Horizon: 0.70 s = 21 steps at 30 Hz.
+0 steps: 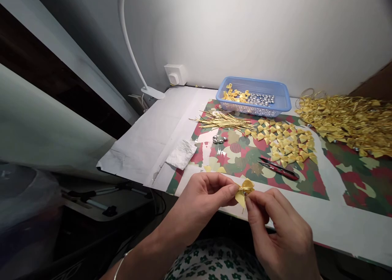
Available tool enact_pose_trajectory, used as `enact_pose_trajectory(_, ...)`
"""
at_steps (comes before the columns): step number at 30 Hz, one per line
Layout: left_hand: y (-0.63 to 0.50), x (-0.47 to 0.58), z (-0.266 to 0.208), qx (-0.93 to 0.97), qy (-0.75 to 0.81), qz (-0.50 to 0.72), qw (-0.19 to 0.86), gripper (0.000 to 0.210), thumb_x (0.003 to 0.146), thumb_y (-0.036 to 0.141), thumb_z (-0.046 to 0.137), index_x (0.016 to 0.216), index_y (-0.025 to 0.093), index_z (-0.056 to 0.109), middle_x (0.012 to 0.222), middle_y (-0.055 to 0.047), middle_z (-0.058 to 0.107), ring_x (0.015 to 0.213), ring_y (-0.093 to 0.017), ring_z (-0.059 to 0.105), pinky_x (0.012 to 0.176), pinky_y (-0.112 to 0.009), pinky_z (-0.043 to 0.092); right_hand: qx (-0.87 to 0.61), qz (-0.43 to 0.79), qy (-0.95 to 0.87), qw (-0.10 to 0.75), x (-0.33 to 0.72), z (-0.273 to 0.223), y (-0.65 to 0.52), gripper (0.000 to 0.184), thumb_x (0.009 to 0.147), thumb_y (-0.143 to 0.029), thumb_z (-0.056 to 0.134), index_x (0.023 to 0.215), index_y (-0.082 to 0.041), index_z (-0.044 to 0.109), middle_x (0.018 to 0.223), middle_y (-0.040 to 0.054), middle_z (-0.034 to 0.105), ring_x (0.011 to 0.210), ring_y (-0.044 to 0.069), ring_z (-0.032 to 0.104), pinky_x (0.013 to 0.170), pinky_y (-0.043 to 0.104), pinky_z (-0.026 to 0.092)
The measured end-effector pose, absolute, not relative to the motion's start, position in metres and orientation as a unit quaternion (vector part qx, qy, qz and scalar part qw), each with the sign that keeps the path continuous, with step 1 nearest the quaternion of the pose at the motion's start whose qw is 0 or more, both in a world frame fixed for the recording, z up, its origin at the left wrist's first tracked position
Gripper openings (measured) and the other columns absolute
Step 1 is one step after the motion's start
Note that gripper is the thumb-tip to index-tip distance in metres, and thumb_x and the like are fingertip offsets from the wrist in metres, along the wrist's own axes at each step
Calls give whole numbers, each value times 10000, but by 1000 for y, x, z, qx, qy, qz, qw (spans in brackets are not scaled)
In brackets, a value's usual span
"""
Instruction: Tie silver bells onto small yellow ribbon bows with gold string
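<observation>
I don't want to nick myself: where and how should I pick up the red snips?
Probably by the red handle, right hand coming from the near right. The snips lie flat and slantwise, dark blades pointing left and away; yellow pieces crowd the far side. That hand would first need to release the yellow flower.
</observation>
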<state>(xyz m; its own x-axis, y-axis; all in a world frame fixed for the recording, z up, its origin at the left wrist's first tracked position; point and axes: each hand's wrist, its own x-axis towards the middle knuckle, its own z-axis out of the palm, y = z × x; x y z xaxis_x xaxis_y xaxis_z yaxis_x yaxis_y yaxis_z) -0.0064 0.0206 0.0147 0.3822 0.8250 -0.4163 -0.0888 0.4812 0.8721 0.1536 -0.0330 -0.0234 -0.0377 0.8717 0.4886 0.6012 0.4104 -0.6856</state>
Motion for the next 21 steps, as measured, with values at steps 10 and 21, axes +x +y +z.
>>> enact_pose_trajectory(10,25,-8,16,291,406,303,811,165,801,255,793,759,102,750,775,-34,667,723,-102,611,750,-203,538,-519,280,-622,514,151,-32,-28,122,966,-141,508,879,-205,565,745,-15,512,631,112,516,558,223,409)
enact_pose_trajectory(21,26,-9,13,264,386,297,833,157,838,225,765,769,90,724,772,-31,653,707,-85,615,751,-199,547,-510,344,-579,535,147,-37,-28,134,980,-173,509,867,-223,560,780,-2,537,700,132,532,586,213,449)
